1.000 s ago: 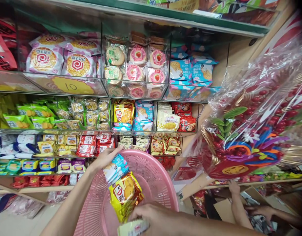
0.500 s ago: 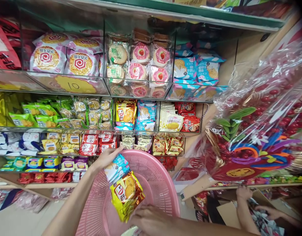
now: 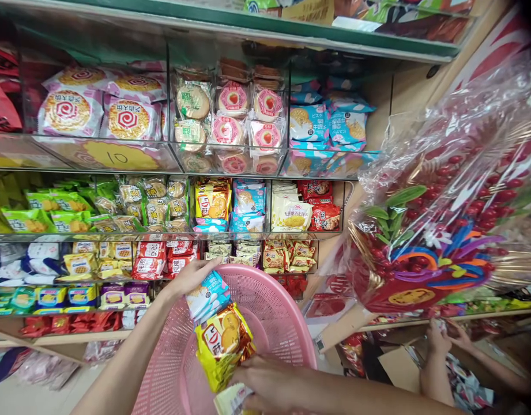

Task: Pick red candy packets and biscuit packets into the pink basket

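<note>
My left hand [image 3: 194, 278] reaches to the far rim of a pink perforated basket [image 3: 297, 323], its fingers bent over the rim beside blue biscuit packets [image 3: 208, 297]. Below these, yellow and orange biscuit packets [image 3: 225, 340] lie in the basket. Over the basket's lower part, my right hand [image 3: 263, 383] has its fingers curled at a pale cream packet [image 3: 233, 399], touching the yellow packets too. The undersides of both hands' fingers are partly hidden.
Shelves with clear dividers [image 3: 131, 154] hold packaged biscuits ahead. A plastic-wrapped decoration with red berries [image 3: 421, 248] stands at the right. Another person's hands [image 3: 440, 340] are at the lower right, near an open cardboard box [image 3: 399, 369].
The shelves have shifted slightly left in view. My right hand has moved slightly, and more of the cream packet shows. The other person's hands have risen and come closer together.
</note>
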Available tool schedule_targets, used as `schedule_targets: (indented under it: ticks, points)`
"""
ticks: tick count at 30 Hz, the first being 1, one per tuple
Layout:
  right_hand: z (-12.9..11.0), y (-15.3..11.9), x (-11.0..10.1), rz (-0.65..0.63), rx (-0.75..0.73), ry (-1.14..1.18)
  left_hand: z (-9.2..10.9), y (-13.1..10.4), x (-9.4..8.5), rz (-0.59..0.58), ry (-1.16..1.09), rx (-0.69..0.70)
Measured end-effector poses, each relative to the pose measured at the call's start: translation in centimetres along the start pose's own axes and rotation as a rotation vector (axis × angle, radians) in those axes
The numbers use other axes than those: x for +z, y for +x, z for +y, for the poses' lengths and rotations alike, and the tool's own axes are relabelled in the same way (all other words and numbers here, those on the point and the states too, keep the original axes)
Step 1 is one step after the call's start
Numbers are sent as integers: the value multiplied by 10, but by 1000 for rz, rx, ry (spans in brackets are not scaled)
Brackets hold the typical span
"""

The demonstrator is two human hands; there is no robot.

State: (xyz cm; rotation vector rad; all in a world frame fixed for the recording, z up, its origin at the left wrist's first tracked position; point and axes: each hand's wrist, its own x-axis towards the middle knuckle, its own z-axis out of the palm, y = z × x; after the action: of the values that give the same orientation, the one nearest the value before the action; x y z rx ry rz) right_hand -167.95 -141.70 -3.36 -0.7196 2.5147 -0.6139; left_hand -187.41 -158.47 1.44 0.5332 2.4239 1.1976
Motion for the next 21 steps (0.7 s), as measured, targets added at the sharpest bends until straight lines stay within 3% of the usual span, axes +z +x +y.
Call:
schedule_targets:
  ticks: [11,21]
  points:
    - [5,-10,13,45,17,-247,-7,-5,10,69,-12,-18]
    - [4,-30,12,43,39,-217,-2,-11,17,44,-107,-85]
